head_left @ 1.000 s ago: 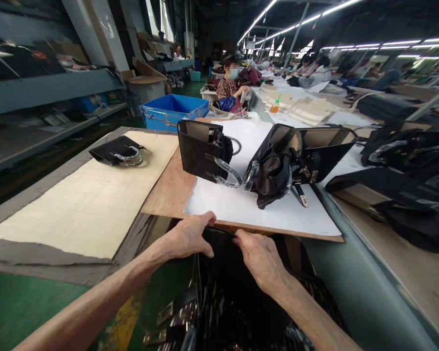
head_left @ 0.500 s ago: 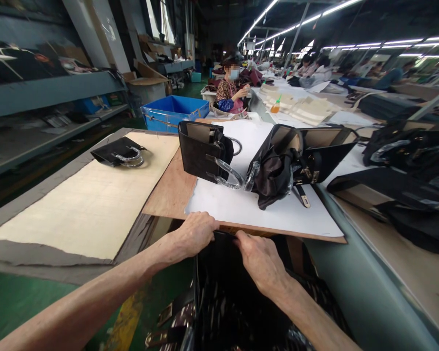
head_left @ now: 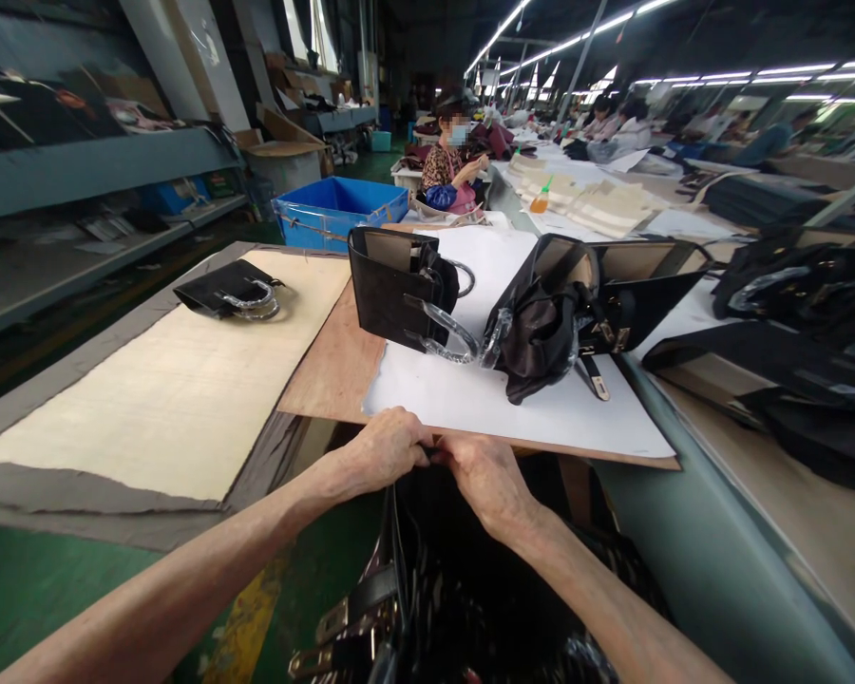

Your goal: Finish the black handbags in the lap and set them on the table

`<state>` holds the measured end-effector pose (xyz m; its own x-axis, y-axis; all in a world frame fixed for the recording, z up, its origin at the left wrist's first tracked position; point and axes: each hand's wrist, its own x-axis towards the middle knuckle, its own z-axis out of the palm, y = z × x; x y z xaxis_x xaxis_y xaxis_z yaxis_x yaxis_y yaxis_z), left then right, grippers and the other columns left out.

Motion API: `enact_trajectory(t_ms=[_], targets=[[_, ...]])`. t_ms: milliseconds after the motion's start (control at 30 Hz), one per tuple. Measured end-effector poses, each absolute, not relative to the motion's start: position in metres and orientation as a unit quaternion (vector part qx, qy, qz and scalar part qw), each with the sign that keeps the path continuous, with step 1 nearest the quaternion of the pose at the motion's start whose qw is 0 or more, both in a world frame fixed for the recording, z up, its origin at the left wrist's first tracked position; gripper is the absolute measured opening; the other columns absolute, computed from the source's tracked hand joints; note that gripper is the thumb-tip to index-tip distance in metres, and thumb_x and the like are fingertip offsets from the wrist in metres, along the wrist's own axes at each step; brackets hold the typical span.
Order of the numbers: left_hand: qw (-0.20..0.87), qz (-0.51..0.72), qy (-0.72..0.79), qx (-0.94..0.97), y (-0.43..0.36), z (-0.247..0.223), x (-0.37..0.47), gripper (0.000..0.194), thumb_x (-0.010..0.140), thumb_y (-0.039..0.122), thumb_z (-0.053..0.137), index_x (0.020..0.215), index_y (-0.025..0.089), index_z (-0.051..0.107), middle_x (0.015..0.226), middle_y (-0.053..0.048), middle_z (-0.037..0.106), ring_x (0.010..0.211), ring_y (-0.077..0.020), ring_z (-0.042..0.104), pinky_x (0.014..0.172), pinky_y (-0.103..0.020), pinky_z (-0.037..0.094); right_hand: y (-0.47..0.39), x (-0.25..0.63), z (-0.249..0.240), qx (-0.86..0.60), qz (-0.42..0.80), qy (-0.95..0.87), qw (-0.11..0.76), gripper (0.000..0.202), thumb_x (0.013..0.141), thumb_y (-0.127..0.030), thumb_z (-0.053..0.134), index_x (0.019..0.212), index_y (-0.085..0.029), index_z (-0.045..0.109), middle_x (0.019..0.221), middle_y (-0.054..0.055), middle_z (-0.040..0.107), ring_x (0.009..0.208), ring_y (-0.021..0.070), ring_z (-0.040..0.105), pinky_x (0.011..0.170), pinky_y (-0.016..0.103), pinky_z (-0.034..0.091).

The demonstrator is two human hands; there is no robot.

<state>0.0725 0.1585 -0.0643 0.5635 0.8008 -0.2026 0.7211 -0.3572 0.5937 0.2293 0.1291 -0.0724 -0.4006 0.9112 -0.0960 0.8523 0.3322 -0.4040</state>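
Black bag (head_left: 448, 532) held just nearer than the white paper (head_left: 470, 401). Left hand (head_left: 391, 448) and right hand (head_left: 488, 475), almost touching, are curled tightly on its top edge, presumably to steady a floppy rim. On the paper: standing bag (head_left: 391, 299), handle (head_left: 463, 334) wrapped in plastic, probably against scuffs.

Nearest the camera, at least 1 dark bag (head_left: 470, 560) with at least 2 metal buckles (head_left: 332, 619) at lower left. On 1 white sheet (head_left: 434, 391): 1 upright black bag (head_left: 389, 299) and 1 slumped cluster (head_left: 541, 332), either 1 bag or 2. On 1 cream sheet (head_left: 185, 399): 1 small bag (head_left: 220, 288). Farther off: 1 big blue bin (head_left: 313, 228), 1 orange bottle (head_left: 540, 202), 1 masked co-worker (head_left: 438, 171). Overlapping bags (head_left: 812, 389) at right: uncountable.
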Motion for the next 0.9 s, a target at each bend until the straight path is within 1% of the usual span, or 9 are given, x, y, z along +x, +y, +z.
enact_trajectory(t_ms=[67,133,200,333,467,633,767,833,900], targets=[[0.368,0.081,0.467,0.8,0.157,-0.064,0.07,0.012,0.065,0.022,0.058,0.074,0.019,0.066,0.066,0.002,0.062,0.064,-0.0138,0.053,0.058,-0.021,0.035,0.13,0.231,-0.07,-0.538,0.198,-0.813,0.098,0.02,0.082,-0.019,0.043,0.083,-0.021,0.063,0.088,0.002,0.065,0.085,0.0185,0.057,0.073,0.025,0.037],[0.415,0.117,0.479,0.765,0.152,-0.063,0.065,0.026,0.063,0.03,0.064,0.085,0.018,0.062,0.076,0.001,0.063,0.07,-0.0152,0.054,0.062,-0.023,0.038,0.13,0.232,-0.066,-0.534,0.211,-0.812,0.101,0.02,0.082,-0.02,0.044,0.091,-0.022,0.061,0.093,0.003,0.065,0.09,0.0189,0.056,0.075,0.026,0.037],[0.474,0.158,0.489,0.715,0.142,-0.062,0.057,0.043,0.063,0.038,0.065,0.099,0.017,0.055,0.083,-0.001,0.062,0.075,-0.0163,0.054,0.064,-0.024,0.039,0.131,0.234,-0.062,-0.522,0.234,-0.817,0.07,0.02,0.08,-0.022,0.046,0.095,-0.022,0.06,0.096,0.003,0.064,0.093,0.0191,0.055,0.077,0.026,0.036],[0.586,0.236,0.473,0.614,0.113,-0.058,0.036,0.06,0.068,0.036,0.063,0.12,0.019,0.037,0.104,-0.006,0.057,0.09,-0.018,0.053,0.077,-0.029,0.042,0.136,0.236,-0.058,-0.484,0.263,-0.834,-0.009,0.014,0.079,-0.025,0.048,0.081,-0.019,0.061,0.085,0.004,0.065,0.082,0.0176,0.057,0.068,0.024,0.036],[0.596,0.253,0.499,0.576,0.094,-0.049,0.023,0.071,0.063,0.035,0.068,0.123,0.021,0.033,0.115,-0.01,0.052,0.105,-0.0237,0.047,0.087,-0.038,0.038,0.149,0.234,-0.048,-0.502,0.219,-0.834,-0.069,0.018,0.079,-0.026,0.045,0.079,-0.017,0.061,0.081,0.007,0.063,0.078,0.0183,0.056,0.064,0.025,0.034],[0.543,0.254,0.517,0.611,0.1,-0.041,0.037,0.081,0.057,0.038,0.071,0.126,0.019,0.032,0.114,-0.011,0.054,0.106,-0.0266,0.048,0.089,-0.038,0.037,0.158,0.227,-0.019,-0.508,0.193,-0.829,-0.129,0.015,0.071,-0.021,0.049,0.075,-0.014,0.061,0.079,0.009,0.062,0.075,0.0194,0.056,0.059,0.025,0.034],[0.431,0.15,0.574,0.68,0.11,-0.048,0.059,0.089,0.044,0.032,0.077,0.122,0.019,0.036,0.105,-0.01,0.058,0.096,-0.0278,0.054,0.08,-0.034,0.043,0.151,0.232,-0.008,-0.505,0.19,-0.829,-0.144,0.013,0.068,-0.019,0.051,0.073,-0.014,0.061,0.082,0.01,0.062,0.075,0.0186,0.056,0.058,0.024,0.033],[0.357,0.093,0.59,0.718,0.111,-0.055,0.067,0.083,0.045,0.028,0.076,0.119,0.018,0.038,0.102,-0.01,0.058,0.093,-0.028,0.055,0.076,-0.034,0.043,0.146,0.24,-0.008,-0.511,0.188,-0.826,-0.143,0.012,0.068,-0.02,0.051,0.07,-0.014,0.061,0.081,0.009,0.062,0.076,0.018,0.056,0.059,0.024,0.033],[0.27,0.094,0.582,0.761,0.108,-0.061,0.072,0.067,0.054,0.023,0.07,0.113,0.018,0.04,0.102,-0.008,0.057,0.095,-0.0263,0.054,0.077,-0.033,0.042,0.143,0.249,-0.011,-0.517,0.186,-0.825,-0.134,0.011,0.068,-0.022,0.051,0.068,-0.016,0.061,0.08,0.007,0.061,0.075,0.0175,0.055,0.059,0.024,0.033]])
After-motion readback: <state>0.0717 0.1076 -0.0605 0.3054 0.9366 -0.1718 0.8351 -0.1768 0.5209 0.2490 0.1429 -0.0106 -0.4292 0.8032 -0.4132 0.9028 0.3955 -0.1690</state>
